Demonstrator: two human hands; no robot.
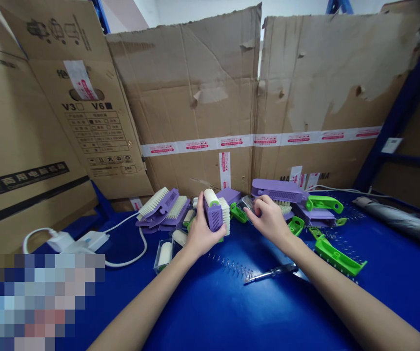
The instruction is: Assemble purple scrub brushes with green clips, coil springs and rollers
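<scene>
My left hand [199, 233] is wrapped round a purple brush [215, 218] held upright, its pale bristles facing right and a white roller [210, 197] at its top end. To the right, my right hand [268, 217] pinches a clear plastic cover [245, 203]; part of the cover is hidden by the fingers. Below the hands lie loose metal springs [237, 267] and a screwdriver [270, 273]. Left of my left hand, another white roller [165, 253] sits in a clear case, near a pile of purple brushes [162, 209].
Purple brush bodies [279, 189] and green handle parts [337, 257] lie at the right, with more springs. A white cable and adapter [61, 241] rest at the left. Cardboard sheets [195, 107] wall off the back of the blue table [210, 317]. A plastic-wrapped bundle [396, 219] is far right.
</scene>
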